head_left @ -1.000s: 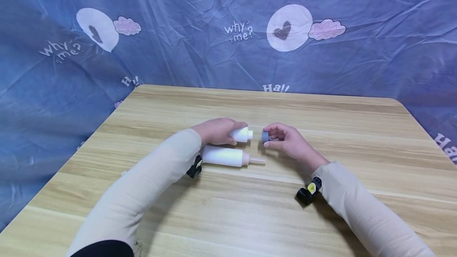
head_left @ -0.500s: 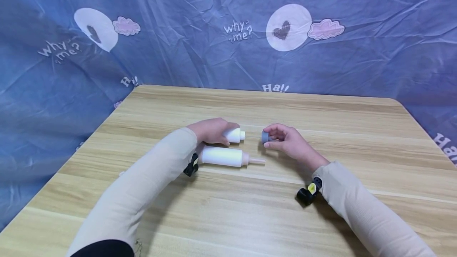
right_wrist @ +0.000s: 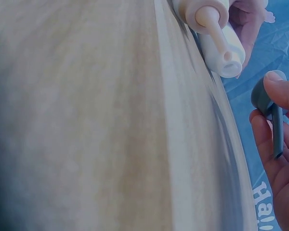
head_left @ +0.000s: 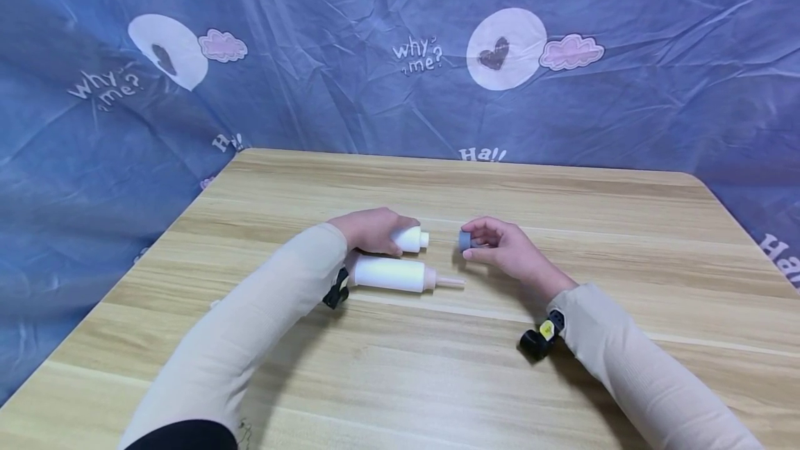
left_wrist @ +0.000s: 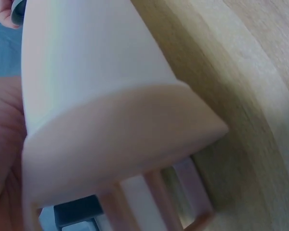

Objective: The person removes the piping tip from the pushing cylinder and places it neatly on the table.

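Head view: left hand (head_left: 373, 230) curled over a white bottle (head_left: 408, 239), which is on its side, neck toward the right hand (head_left: 505, 247). Right hand pinches a grey piece (head_left: 465, 241) between thumb and fingers, near the neck but apart from it. Nozzled bottle (head_left: 390, 274) lies on the worktop (head_left: 437, 367), nearer the person, roughly parallel; its left end is hidden by the left wrist.

Left wrist view: that hidden end shows large, a pale pink base (left_wrist: 125, 139) with bar-like struts (left_wrist: 154, 197). Left hand's grip cannot be made out here.

Right wrist view: grey piece proves to have a rounded head and slim stem (right_wrist: 278, 132), where the head view gives only a short block. Hole visible in the nozzle tip.

Surface: light wood grain, rounded far corners. Behind: crumpled blue curtain (head_left: 344, 89) with hearts, pink clouds, lettering. Cream sleeves (head_left: 269, 311), black wrist devices (head_left: 534, 344).
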The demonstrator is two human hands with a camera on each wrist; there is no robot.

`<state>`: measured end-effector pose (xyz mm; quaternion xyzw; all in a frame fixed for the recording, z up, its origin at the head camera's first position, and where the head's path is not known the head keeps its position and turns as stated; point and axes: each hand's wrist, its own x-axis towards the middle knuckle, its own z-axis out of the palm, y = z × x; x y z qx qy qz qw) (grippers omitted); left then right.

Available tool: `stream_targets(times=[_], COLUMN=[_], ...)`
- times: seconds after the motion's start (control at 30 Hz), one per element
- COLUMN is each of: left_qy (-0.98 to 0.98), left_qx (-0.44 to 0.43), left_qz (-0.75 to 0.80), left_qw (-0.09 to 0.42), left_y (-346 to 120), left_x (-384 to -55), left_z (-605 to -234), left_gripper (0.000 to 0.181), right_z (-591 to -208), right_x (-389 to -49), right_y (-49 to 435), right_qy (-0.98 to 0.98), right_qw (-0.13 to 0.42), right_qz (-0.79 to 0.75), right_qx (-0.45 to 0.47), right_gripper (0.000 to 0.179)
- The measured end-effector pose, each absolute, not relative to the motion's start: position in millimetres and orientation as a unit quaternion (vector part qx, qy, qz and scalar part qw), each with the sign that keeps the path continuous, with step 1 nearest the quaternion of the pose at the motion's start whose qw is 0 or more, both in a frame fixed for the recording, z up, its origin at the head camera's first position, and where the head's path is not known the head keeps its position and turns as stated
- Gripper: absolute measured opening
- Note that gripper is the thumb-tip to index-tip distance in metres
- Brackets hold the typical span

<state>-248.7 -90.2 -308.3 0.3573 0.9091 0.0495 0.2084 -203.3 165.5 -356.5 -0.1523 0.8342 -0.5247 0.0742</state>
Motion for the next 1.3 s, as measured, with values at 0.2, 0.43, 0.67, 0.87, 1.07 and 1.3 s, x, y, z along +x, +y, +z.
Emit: stream_targets(times=[0.2, 0.43, 0.67, 0.87, 1.07, 1.3], left_qy=[0.911, 0.907, 0.904, 0.907, 0.908, 0.905], left_qx=[0.355, 0.371, 0.386, 0.374, 0.363, 0.362], left_qz=[0.051, 0.063, 0.060, 0.057, 0.060, 0.071], left_qw=[0.202, 0.189, 0.176, 0.185, 0.203, 0.214], left_y=[-90.2, -89.2, -87.0, -85.4, -85.8, -86.1], left_x=[-250.7, -251.5, -253.1, -253.0, -252.8, -253.2], left_z=[-310.5, -310.8, -310.4, -309.5, -310.0, -312.3], left_gripper=[0.066, 0.071, 0.069, 0.071, 0.072, 0.072], right_z=[-357.6, -356.2, -356.1, -355.7, -355.3, -356.3], right_x=[-204.0, -204.3, -205.8, -206.2, -205.2, -204.2], right_y=[166.5, 167.8, 168.9, 170.0, 170.1, 169.0], right_qy=[0.834, 0.837, 0.837, 0.835, 0.836, 0.836], right_qw=[0.077, 0.068, 0.073, 0.077, 0.079, 0.079], right_qz=[-0.524, -0.522, -0.522, -0.523, -0.522, -0.523], right_qx=[-0.153, -0.151, -0.149, -0.150, -0.150, -0.150], right_gripper=[0.045, 0.044, 0.044, 0.044, 0.044, 0.044])
